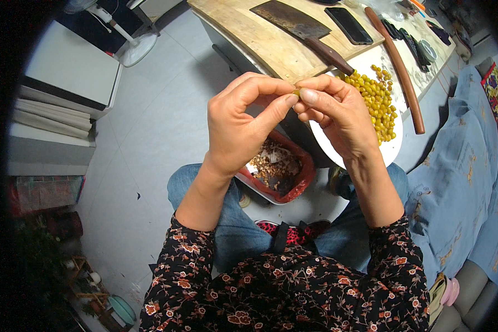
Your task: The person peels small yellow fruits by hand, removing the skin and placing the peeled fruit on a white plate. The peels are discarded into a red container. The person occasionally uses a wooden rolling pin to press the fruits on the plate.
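Observation:
My left hand and my right hand meet fingertip to fingertip in front of me. Between them they pinch one small yellow-green fruit, mostly covered by the fingers. Under and beyond my right hand is a white plate with a heap of similar small oval fruits, olive-like in look. Part of the heap is hidden behind the hand. Below my hands, on the floor between my legs, stands a bin lined with a red plastic bag, holding brown scraps.
A cleaver and a black phone lie on the wooden board. The cleaver's handle reaches over the plate. Right of the plate lies a long wooden rod on the marble-patterned table. A sofa with a blue cover stands to the right.

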`<state>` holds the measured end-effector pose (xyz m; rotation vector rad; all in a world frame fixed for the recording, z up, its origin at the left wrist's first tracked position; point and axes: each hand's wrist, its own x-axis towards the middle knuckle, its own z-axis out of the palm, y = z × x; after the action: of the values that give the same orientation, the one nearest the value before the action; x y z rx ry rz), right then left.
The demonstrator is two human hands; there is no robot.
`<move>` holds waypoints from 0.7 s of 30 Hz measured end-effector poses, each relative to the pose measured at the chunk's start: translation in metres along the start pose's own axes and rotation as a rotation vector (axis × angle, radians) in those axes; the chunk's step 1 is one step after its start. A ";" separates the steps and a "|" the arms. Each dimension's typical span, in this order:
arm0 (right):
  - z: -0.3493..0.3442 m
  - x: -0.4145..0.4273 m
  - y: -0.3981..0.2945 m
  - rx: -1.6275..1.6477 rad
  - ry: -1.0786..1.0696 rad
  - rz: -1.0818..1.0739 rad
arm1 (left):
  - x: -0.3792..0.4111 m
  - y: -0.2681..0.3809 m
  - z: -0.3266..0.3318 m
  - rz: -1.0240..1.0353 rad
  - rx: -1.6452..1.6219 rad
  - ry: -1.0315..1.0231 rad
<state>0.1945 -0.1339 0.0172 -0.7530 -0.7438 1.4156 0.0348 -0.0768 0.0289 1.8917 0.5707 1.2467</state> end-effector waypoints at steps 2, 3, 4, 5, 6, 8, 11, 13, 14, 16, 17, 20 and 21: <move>-0.001 0.001 0.000 0.017 -0.001 0.019 | 0.000 -0.001 0.000 0.006 0.012 0.004; 0.000 0.002 0.000 0.025 0.003 0.024 | 0.000 -0.002 0.001 -0.008 0.004 0.009; 0.001 0.002 0.000 0.033 0.006 0.030 | -0.001 -0.003 0.001 -0.022 -0.004 0.014; 0.003 0.002 0.000 0.022 0.014 0.009 | -0.002 -0.004 0.002 -0.064 -0.068 0.022; 0.006 0.000 0.000 0.011 0.020 -0.012 | -0.002 -0.005 0.003 -0.104 -0.130 0.032; 0.007 0.001 0.000 -0.026 0.013 -0.053 | -0.002 -0.004 0.002 -0.147 -0.192 0.025; 0.000 0.001 0.003 -0.113 -0.013 -0.108 | -0.001 -0.002 0.000 -0.174 -0.205 -0.041; -0.001 0.002 0.003 -0.177 -0.031 -0.132 | 0.000 0.001 -0.005 -0.213 -0.218 -0.096; -0.002 0.001 0.003 -0.189 -0.033 -0.131 | 0.000 0.000 -0.005 -0.154 -0.190 -0.092; -0.001 0.001 0.003 -0.212 -0.042 -0.127 | 0.001 -0.004 -0.007 -0.038 -0.132 -0.080; 0.000 0.001 0.002 -0.221 -0.045 -0.127 | 0.002 -0.003 -0.008 0.024 -0.075 -0.090; 0.001 0.000 -0.001 -0.234 -0.057 -0.129 | 0.005 0.000 -0.010 0.170 0.060 -0.123; 0.001 0.000 -0.002 -0.229 -0.065 -0.132 | 0.006 0.000 -0.012 0.191 0.084 -0.137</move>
<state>0.1946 -0.1338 0.0190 -0.8214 -1.0010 1.2538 0.0266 -0.0681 0.0343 2.1240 0.3827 1.2167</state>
